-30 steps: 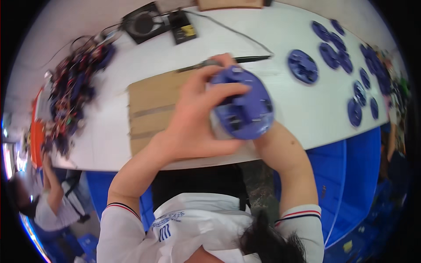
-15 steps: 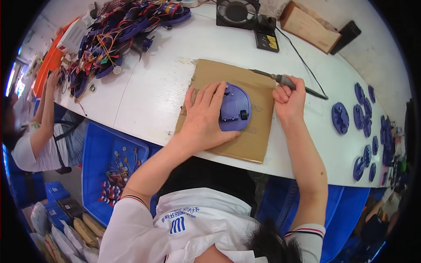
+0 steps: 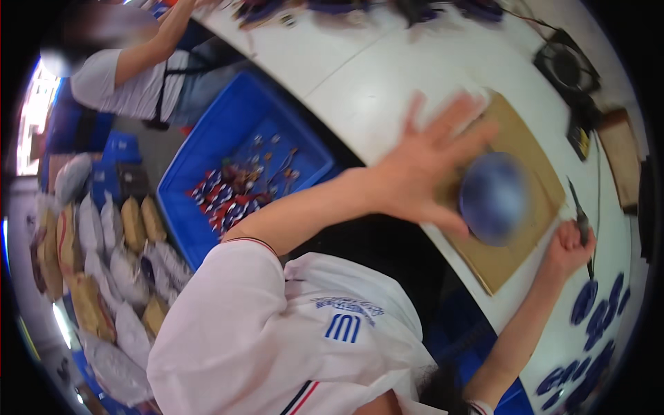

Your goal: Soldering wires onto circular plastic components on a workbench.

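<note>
A round purple-blue plastic part [image 3: 494, 198], blurred by motion, lies on or just above a brown cardboard sheet [image 3: 487, 266]. Its visible face looks smooth and rounded. Just to its left is my left hand [image 3: 432, 169], fingers spread wide, with nothing in its grasp; whether the thumb touches the part I cannot tell. My right hand [image 3: 568, 247] is closed around the handle of a soldering iron [image 3: 582, 221] at the right of the cardboard. The iron's thin tip points away from me, clear of the purple part.
Several purple parts [image 3: 584, 302] lie on the white table [image 3: 373, 90] at the right. A fan [image 3: 566, 68], a soldering-iron stand [image 3: 579, 138] and a wooden box [image 3: 618, 162] line the far side. A blue bin [image 3: 304, 131] with small wired pieces stands at left, near a co-worker [image 3: 111, 90].
My view has swung to the left. My left hand has let go of the purple part and spread its fingers; the part now shows a smooth face. My right hand still holds the soldering iron.
</note>
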Demonstrator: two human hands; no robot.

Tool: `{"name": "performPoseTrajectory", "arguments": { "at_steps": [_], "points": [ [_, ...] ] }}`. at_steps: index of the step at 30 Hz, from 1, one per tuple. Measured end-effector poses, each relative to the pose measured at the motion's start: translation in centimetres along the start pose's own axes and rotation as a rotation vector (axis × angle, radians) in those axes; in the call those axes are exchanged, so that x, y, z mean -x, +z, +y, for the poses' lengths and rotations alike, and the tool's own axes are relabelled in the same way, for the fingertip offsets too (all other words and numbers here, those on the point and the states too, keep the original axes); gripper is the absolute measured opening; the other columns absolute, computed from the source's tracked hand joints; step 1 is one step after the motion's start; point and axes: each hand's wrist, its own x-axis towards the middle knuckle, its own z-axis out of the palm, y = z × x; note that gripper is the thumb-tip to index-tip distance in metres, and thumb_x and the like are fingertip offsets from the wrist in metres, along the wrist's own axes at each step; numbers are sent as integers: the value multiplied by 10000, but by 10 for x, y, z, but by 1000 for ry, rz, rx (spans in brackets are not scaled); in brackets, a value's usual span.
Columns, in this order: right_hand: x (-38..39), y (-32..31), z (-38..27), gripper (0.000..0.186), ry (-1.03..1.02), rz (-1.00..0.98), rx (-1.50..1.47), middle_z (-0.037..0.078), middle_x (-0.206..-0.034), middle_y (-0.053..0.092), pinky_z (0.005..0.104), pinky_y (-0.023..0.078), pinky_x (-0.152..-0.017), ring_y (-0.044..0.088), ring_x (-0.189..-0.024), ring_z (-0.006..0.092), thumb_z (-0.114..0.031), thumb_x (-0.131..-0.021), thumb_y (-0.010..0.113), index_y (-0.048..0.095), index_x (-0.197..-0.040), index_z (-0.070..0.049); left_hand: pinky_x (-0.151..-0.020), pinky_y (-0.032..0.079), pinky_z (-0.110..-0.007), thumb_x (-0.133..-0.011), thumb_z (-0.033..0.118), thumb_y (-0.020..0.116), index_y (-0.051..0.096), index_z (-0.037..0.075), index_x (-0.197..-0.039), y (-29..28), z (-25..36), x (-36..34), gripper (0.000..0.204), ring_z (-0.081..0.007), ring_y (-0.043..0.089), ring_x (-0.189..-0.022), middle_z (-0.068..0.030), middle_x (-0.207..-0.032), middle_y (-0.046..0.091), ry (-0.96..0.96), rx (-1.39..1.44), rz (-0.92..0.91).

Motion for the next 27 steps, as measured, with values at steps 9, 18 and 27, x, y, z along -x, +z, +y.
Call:
{"name": "performPoseTrajectory", "arguments": {
  "at_steps": [9, 18, 27],
  "points": [
    [-7, 14, -5, 106, -72, 27, -33, -35, -512, 270, 207, 186, -381, 245, -421, 54, -63, -866, 425, 415, -787, 6, -607, 488, -327, -747, 186, 627, 675, 45, -794, -74, -238, 329, 156, -262, 619, -615, -94, -729, 668, -998, -614, 127],
    [-2, 21, 2, 191, -136, 51, 36, -35, -503, 261, 212, 187, -386, 244, -428, 57, -54, -859, 447, 364, -689, -73, -885, 358, -428, -526, 475, 770, 551, 61, -1093, -25, -218, 393, 734, -321, 510, -983, -152, -1038, 589, -1337, -789, -911],
    [1, 28, 5, 234, -153, 58, 31, -36, -484, 266, 211, 188, -383, 237, -416, 59, -84, -869, 443, 345, -659, -119, -839, 406, -397, -609, 349, 708, 513, 66, -1052, -194, -144, 261, 561, -323, 603, -812, -147, -881, 643, -1347, -484, 317]
  ]
}}
